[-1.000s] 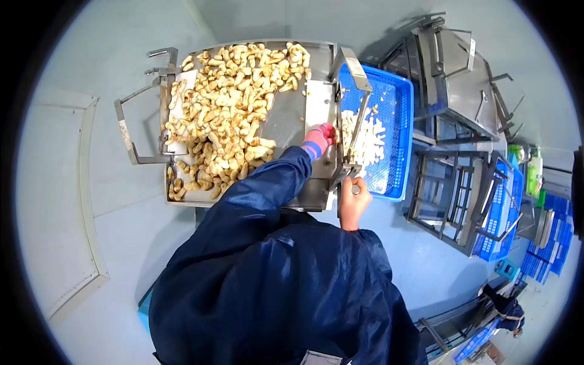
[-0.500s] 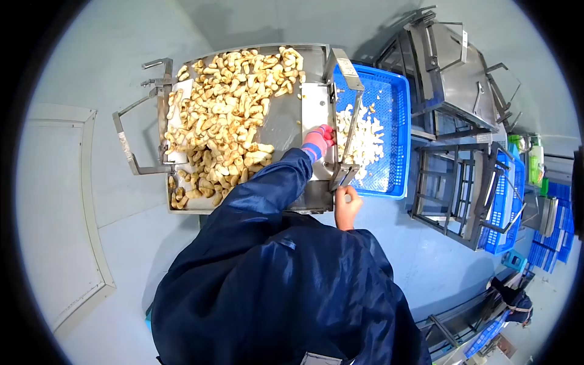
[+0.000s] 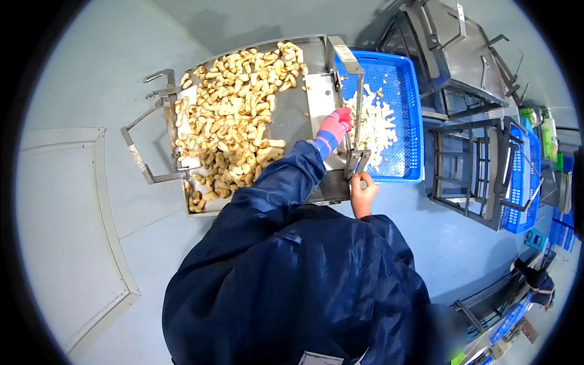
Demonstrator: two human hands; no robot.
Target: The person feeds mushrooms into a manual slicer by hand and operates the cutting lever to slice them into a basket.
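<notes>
My left hand [image 3: 334,129], in a pink and blue striped glove, rests at the right edge of a white cutting board [image 3: 319,100] beside a metal lever cutter [image 3: 358,115]. Its fingers are curled together, and whatever they pinch is hidden. Bare and closed, my right hand [image 3: 364,196] grips the cutter handle [image 3: 363,184] at the near end. Left of the board, a heap of pale, brown-tipped, mushroom-like pieces [image 3: 237,109] covers much of the metal tray table [image 3: 292,118]. Small white cut pieces [image 3: 377,125] lie in a blue basket [image 3: 415,121] just past the cutter.
A second metal lever frame [image 3: 143,167] is fixed at the table's left side. To the right stand more steel tables [image 3: 471,67] and a metal rack [image 3: 465,170] beside blue crates [image 3: 524,182]. A white door [image 3: 73,231] is at left, and another person [image 3: 538,283] at lower right.
The whole view has shifted, so the table, basket and hands appear farther right and slightly higher. Both hands keep nearly the same places at the cutter.
</notes>
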